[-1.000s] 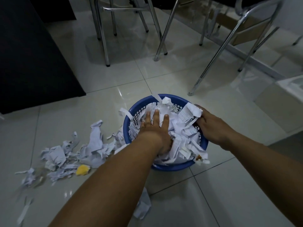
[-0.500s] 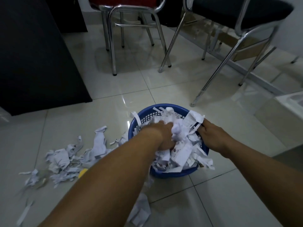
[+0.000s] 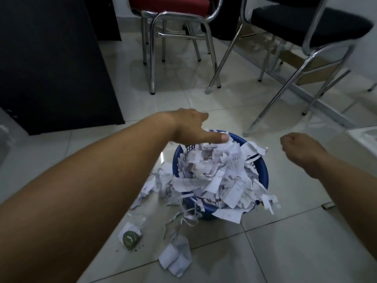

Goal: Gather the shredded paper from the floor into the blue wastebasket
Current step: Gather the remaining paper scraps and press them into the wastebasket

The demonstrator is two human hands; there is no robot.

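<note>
The blue wastebasket (image 3: 263, 170) stands on the tiled floor, heaped with shredded paper (image 3: 216, 176) that spills over its rim. My left hand (image 3: 191, 127) hovers above the basket's far left rim, fingers spread, holding nothing. Right of the basket, my right hand (image 3: 295, 146) floats in the air with its fingers curled loosely and nothing visible in it. More scraps (image 3: 159, 186) lie on the floor against the basket's left side. A folded white piece (image 3: 175, 258) lies nearer to me.
A round green lid-like object (image 3: 129, 238) lies on the floor beside the scraps. A red-seated chrome chair (image 3: 175, 27) and a black-seated chair (image 3: 306, 27) stand behind the basket. A dark cabinet (image 3: 51, 64) fills the left side.
Both hands have lifted out of the paper in the basket and moved apart. The view has tilted up, so the pile of scraps on the left floor is hidden behind my left arm.
</note>
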